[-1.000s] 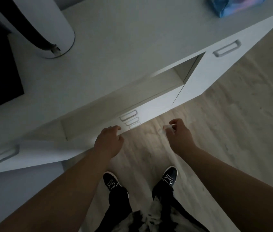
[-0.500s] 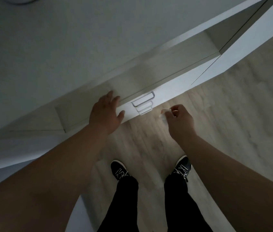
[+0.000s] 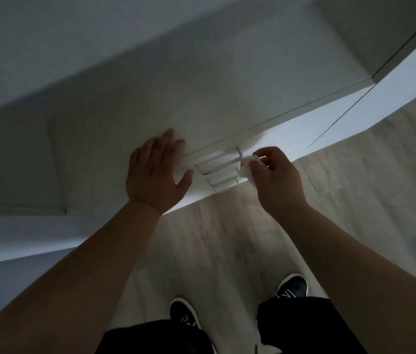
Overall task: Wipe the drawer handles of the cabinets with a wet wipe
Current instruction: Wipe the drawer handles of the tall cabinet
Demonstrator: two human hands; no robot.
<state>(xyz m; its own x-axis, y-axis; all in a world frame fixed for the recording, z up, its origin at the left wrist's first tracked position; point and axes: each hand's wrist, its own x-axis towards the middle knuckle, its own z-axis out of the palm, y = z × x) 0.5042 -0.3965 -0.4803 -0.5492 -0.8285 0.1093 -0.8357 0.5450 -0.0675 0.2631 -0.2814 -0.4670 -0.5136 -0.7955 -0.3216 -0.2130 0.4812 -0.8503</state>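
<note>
At frame centre, the right hand (image 3: 275, 177) pinches a wipe (image 3: 246, 166), its grip narrow, at the right end of the top handle (image 3: 218, 160). The wipe looks limp and light; the handle stiff. The left hand (image 3: 157, 172) lies flat on the drawer (image 3: 291, 139), grip wide.

Dim home room; white cabinet (image 3: 227, 103) with drawers; pale wood-look floor (image 3: 355, 200)
</note>
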